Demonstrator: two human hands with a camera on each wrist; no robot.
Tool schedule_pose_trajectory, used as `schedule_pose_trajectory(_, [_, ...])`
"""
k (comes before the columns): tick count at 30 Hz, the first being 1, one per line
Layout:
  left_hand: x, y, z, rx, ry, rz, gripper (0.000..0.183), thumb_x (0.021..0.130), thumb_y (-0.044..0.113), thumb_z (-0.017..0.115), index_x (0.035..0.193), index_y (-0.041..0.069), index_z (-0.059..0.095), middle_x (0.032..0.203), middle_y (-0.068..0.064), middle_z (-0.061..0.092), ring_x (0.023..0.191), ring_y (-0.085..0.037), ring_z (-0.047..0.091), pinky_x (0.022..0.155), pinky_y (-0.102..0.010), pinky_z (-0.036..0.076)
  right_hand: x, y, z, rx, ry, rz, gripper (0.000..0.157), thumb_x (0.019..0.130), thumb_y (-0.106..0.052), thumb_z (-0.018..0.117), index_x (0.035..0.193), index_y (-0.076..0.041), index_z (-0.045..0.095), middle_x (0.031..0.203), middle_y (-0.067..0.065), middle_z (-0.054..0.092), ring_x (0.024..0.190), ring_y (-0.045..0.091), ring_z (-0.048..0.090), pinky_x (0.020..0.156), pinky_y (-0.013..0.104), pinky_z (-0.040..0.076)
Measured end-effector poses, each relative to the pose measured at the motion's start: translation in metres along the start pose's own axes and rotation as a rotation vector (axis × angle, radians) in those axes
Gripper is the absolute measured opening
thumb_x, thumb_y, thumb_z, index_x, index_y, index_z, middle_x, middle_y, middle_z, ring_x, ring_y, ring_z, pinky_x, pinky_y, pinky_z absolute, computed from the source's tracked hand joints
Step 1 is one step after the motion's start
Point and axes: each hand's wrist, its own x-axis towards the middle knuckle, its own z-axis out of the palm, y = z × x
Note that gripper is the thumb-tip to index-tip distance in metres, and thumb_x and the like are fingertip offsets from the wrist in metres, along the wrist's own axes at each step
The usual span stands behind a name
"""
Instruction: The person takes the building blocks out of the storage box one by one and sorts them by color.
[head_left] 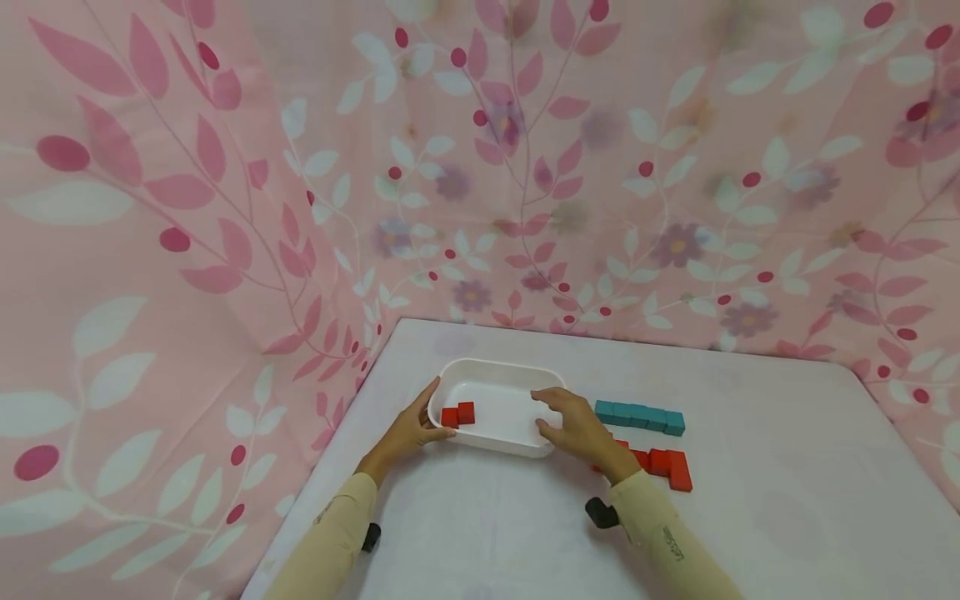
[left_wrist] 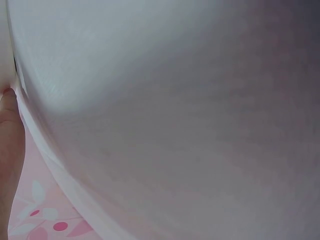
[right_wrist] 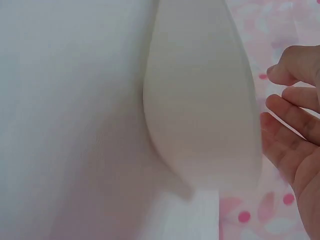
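A white plastic tray (head_left: 498,442), rectangular with rounded corners, rests on the table in the head view. Two red cubes (head_left: 467,412) lie together at its left end. My left hand (head_left: 408,429) grips that end, with the thumb at the front rim and fingers along the outer side. In the left wrist view only a finger (left_wrist: 11,135) shows at the edge. Over the tray's right end is my right hand (head_left: 573,423), fingers apart and holding nothing. The right wrist view shows its spread fingers (right_wrist: 287,122) beside the tray's blurred pale wall (right_wrist: 200,100).
Right of the tray, a row of teal blocks (head_left: 640,416) stands on the white-covered table (head_left: 787,500). Nearer lies a row of red blocks (head_left: 660,462), partly hidden by my right wrist. Pink floral cloth (head_left: 585,183) hangs behind and at the left.
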Motion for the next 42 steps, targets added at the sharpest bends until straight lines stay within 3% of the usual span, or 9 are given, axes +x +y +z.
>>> schedule_pose_trajectory(6, [0.002,-0.001,0.0,0.0,-0.003,0.013,0.109,0.07,0.037,0.087,0.155,0.04,0.019,0.16,-0.002,0.023,0.139,-0.029,0.037,0.1,-0.037,0.045,0.032,-0.012,0.026,0.097,-0.081,-0.039,0.046,0.086,-0.011,0.075,0.13,-0.004,0.061,0.126,0.011,0.062,0.109,0.037,0.062,0.089,0.046,0.054])
schedule_pose_trajectory(17, [0.006,0.002,0.002,-0.012,-0.02,0.025,0.108,0.072,0.032,0.087,0.155,0.037,0.019,0.158,-0.003,0.027,0.137,-0.027,0.04,0.101,-0.034,0.044,0.074,-0.019,0.064,0.187,-0.163,-0.059,0.045,0.085,-0.003,0.073,0.128,0.004,0.061,0.126,0.02,0.062,0.115,0.031,0.059,0.092,0.047,0.052])
schedule_pose_trajectory(22, [0.005,0.002,0.002,0.017,-0.013,0.023,0.107,0.072,0.034,0.087,0.155,0.04,0.02,0.158,0.0,0.028,0.138,-0.026,0.039,0.101,-0.034,0.044,0.087,-0.019,0.079,0.165,-0.185,-0.031,0.048,0.082,-0.002,0.076,0.127,0.007,0.06,0.125,0.019,0.063,0.114,0.032,0.061,0.091,0.043,0.053])
schedule_pose_trajectory(29, [0.006,-0.003,0.004,0.008,-0.028,0.075,0.107,0.074,0.029,0.086,0.156,0.033,0.018,0.159,-0.007,0.025,0.137,-0.029,0.039,0.101,-0.034,0.044,0.097,-0.013,0.092,0.081,-0.224,0.009,0.051,0.079,-0.004,0.08,0.126,0.005,0.062,0.122,0.015,0.065,0.112,0.026,0.062,0.093,0.036,0.053])
schedule_pose_trajectory(38, [0.003,-0.003,0.002,0.015,-0.019,0.065,0.108,0.074,0.032,0.086,0.157,0.033,0.017,0.16,-0.005,0.023,0.138,-0.029,0.039,0.1,-0.034,0.045,0.099,-0.013,0.102,0.031,-0.23,-0.02,0.039,0.08,-0.002,0.077,0.117,0.005,0.068,0.105,0.01,0.07,0.09,0.018,0.062,0.086,0.032,0.055])
schedule_pose_trajectory(42, [0.002,-0.004,0.0,0.003,-0.013,0.063,0.108,0.073,0.03,0.086,0.157,0.034,0.018,0.16,-0.005,0.024,0.138,-0.028,0.039,0.101,-0.034,0.045,0.099,-0.014,0.103,0.017,-0.21,-0.041,0.033,0.081,-0.004,0.076,0.113,0.002,0.07,0.099,0.007,0.071,0.088,0.016,0.062,0.086,0.032,0.055])
